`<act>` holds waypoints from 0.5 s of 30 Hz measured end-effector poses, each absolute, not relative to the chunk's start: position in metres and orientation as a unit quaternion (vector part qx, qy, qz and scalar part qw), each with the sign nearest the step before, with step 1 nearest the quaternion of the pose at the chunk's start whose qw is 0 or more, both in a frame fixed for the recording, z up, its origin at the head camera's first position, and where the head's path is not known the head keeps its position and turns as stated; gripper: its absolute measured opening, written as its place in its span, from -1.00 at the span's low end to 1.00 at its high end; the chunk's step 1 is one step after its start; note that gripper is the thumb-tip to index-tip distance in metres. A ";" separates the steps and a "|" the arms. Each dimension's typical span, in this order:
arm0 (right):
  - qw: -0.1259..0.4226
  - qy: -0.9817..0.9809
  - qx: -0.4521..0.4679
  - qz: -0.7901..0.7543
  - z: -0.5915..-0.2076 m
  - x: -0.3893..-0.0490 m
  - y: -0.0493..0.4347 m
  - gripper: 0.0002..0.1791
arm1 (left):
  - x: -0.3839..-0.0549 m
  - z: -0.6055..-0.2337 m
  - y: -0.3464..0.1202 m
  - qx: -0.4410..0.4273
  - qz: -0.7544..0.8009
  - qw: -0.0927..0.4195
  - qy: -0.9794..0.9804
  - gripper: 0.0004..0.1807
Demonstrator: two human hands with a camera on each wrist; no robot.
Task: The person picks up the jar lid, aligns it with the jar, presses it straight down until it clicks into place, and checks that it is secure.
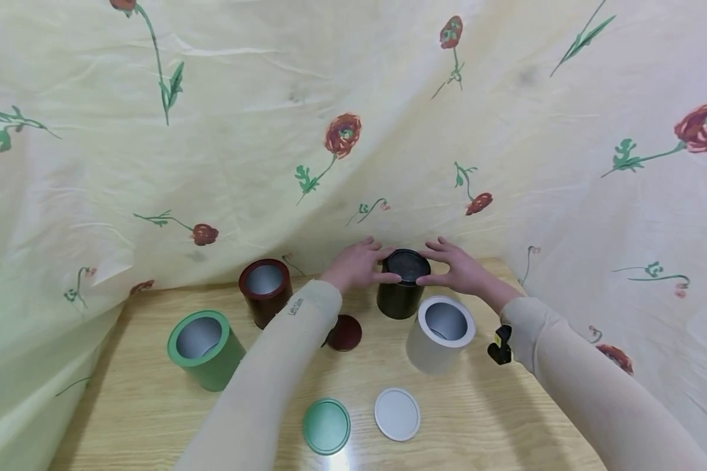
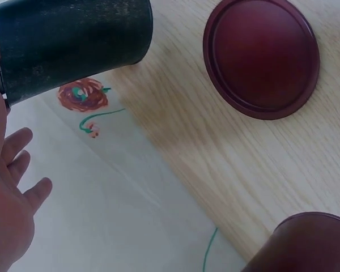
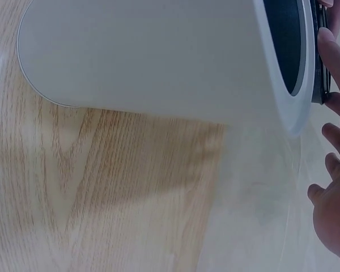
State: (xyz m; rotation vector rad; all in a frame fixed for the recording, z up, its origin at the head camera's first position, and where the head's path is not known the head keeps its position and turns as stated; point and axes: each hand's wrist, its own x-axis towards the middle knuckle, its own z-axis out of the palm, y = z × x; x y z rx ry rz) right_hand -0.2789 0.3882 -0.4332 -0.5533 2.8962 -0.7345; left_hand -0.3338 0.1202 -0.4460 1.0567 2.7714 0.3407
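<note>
Lid (image 1: 408,263) sits on black can (image 1: 398,302). Left hand (image 1: 358,265) pinches it at 9 o'clock, right hand (image 1: 461,269) at 3.

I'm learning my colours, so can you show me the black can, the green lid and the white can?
Black can (image 1: 401,297): head view, on its side wall.
Green lid (image 1: 326,426): head view, middle of its flat face.
White can (image 3: 150,56): right wrist view, on its side wall.

On the table (image 1: 141,418), the lidded canister (image 1: 400,302) stands between the left hand (image 1: 358,267) and the right hand (image 1: 456,269); before it is the second canister (image 1: 433,352); to the left, the third canister (image 1: 268,305) is behind the fourth canister (image 1: 217,364); three lids (image 1: 397,414) lie in the middle
</note>
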 end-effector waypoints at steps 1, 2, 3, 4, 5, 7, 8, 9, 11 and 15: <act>0.051 0.952 -0.182 -0.239 -0.433 -0.279 0.387 -0.19 | -0.335 -0.447 0.119 0.356 0.110 0.074 0.925 -0.07; 0.051 0.953 -0.182 -0.236 -0.433 -0.280 0.387 -0.20 | -0.335 -0.448 0.118 0.360 0.106 0.071 0.924 -0.08; 0.051 0.953 -0.183 -0.234 -0.433 -0.280 0.386 -0.20 | -0.336 -0.449 0.117 0.364 0.100 0.065 0.923 -0.08; 0.052 0.954 -0.182 -0.234 -0.433 -0.280 0.386 -0.20 | -0.337 -0.450 0.117 0.368 0.097 0.061 0.923 -0.08; 0.053 0.954 -0.181 -0.234 -0.433 -0.280 0.385 -0.20 | -0.338 -0.450 0.116 0.371 0.092 0.056 0.922 -0.08; 0.054 0.954 -0.181 -0.233 -0.433 -0.281 0.384 -0.20 | -0.339 -0.452 0.114 0.373 0.087 0.049 0.922 -0.08; 0.054 0.954 -0.180 -0.233 -0.434 -0.281 0.384 -0.20 | -0.339 -0.452 0.114 0.374 0.085 0.047 0.922 -0.08; 0.054 0.954 -0.180 -0.233 -0.434 -0.281 0.384 -0.20 | -0.339 -0.453 0.113 0.374 0.083 0.045 0.922 -0.08; 0.054 0.955 -0.179 -0.232 -0.435 -0.282 0.384 -0.20 | -0.340 -0.453 0.113 0.374 0.084 0.044 0.923 -0.08; 0.053 0.955 -0.176 -0.232 -0.434 -0.281 0.384 -0.19 | -0.340 -0.452 0.113 0.370 0.080 0.045 0.924 -0.07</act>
